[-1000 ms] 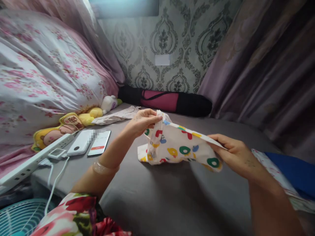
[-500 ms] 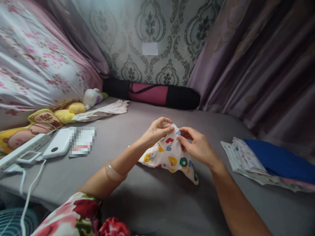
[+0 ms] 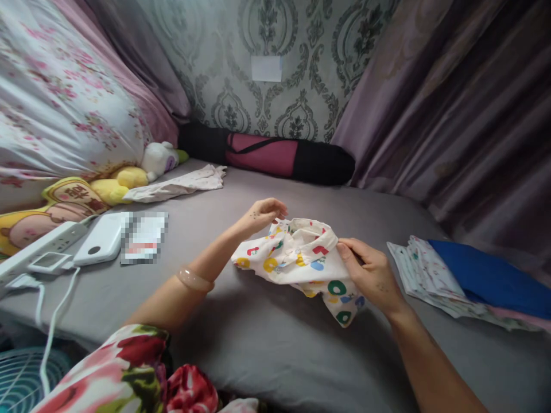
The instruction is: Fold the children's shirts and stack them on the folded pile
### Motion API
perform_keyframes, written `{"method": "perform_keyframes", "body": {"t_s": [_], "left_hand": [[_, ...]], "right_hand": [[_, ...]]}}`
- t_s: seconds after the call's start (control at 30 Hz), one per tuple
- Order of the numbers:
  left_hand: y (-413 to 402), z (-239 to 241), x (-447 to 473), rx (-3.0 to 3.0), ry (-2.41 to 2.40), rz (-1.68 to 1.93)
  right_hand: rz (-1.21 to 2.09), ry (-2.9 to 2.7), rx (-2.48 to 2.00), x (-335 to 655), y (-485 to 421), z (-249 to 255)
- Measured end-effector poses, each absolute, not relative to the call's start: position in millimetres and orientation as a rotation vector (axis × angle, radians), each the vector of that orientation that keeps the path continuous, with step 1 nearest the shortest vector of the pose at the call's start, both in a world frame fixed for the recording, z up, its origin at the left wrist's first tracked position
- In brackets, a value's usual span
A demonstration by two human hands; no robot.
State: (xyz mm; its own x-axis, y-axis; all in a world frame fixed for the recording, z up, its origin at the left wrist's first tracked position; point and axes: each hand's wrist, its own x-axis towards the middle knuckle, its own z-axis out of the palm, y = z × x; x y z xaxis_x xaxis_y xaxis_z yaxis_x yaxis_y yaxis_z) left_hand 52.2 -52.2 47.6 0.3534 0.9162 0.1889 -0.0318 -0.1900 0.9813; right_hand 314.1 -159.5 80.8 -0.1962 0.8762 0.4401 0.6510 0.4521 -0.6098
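Left of the folded clothes stack, the patterned collared shirt has just opened at the neck; the right hand pinches its collar, seemingly its main hold. The left hand curls; grip unclear.

Place was a home: patterned wallpaper behind the black-and-maroon bag, curtain to its right, plush toys to its left.

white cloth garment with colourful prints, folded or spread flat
Neither: the white printed garment is loosely bunched, its round collar standing open, one side pinched by the bare right hand.
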Motion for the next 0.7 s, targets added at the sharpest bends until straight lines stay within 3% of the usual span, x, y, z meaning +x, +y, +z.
{"method": "perform_keyframes", "body": {"t_s": [0.17, 0.37, 0.7], "left_hand": [[-36.3, 8.9, 46.9, 1.709, 0.847, 0.706], [-27.5, 8.1, 70.5, 1.923, 0.724, 0.536], [-36.6, 19.4, 76.0, 1.723, 0.698, 0.579]], "right_hand": [[0.409, -1.910, -1.312, 323.7, -183.0, 67.4], [0.388, -1.926, -1.304, 327.9, -210.0, 49.0], [0.323, -1.841, -1.422, 330.2, -210.7, 45.7]]}}
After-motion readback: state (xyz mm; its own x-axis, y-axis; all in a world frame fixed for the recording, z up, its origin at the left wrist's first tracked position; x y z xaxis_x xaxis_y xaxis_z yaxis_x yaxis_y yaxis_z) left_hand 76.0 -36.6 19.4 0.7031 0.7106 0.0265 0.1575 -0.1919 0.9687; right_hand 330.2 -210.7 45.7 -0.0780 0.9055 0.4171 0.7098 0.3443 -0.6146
